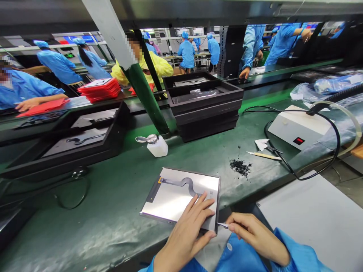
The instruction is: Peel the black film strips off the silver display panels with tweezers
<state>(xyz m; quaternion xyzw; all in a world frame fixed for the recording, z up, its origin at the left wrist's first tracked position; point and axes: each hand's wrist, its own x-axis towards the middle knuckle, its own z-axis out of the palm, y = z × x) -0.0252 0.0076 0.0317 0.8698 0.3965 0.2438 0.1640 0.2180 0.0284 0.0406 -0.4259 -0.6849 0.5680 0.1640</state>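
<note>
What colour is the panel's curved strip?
The curved strip is dark grey, best seen in the head view.

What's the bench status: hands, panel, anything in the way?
Left hand spread on silver panel; right hand gripping pointed metal tool, tip at panel's right edge. Panel on green bench, ribbon cable showing. Dark scraps piled apart from panel.

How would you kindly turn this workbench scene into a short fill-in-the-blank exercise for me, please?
1. The left hand rests on the display panel, while the right hand holds a pointed metal tool at its ____ edge in the picture.
2. The flip lid of the white dispenser bottle is ____.
3. The stacked trays behind the panel are coloured ____.
4. The workbench surface is coloured ____.

Missing words: right; open; black; green.
</note>
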